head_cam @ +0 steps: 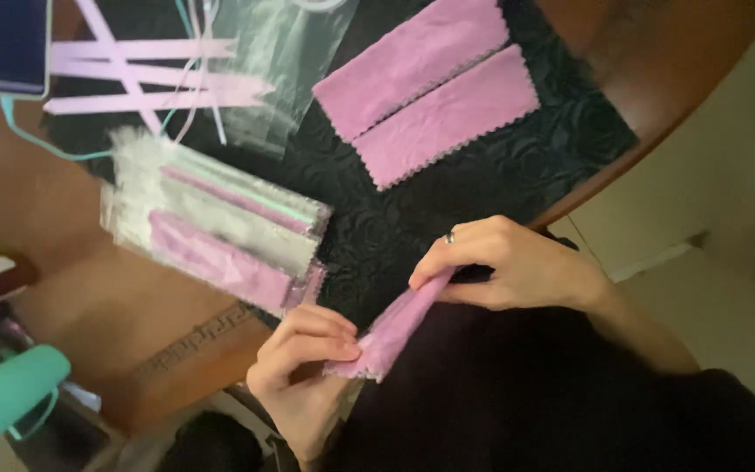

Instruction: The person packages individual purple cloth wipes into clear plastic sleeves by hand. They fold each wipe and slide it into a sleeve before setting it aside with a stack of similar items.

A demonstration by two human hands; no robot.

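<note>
So the person has a small pink microfibre cloth with zigzag-cut edges (392, 328) stretched between both hands, down at the table's near edge over their dark lap. The left hand (303, 371) is pinched shut on the cloth's lower end, thumb against fingertips, and the right hand (504, 262), ring on one finger, is clamped on the upper end, probably to keep it taut and flat. Two more matching pink cloths (430, 87) lie side by side on the black rose-embossed mat (412, 223). To the left sits a stack of clear plastic sleeves with pink cloths inside (216, 227), fanned within easy reach. Pink paper strips (146, 74) lie further back.
</note>
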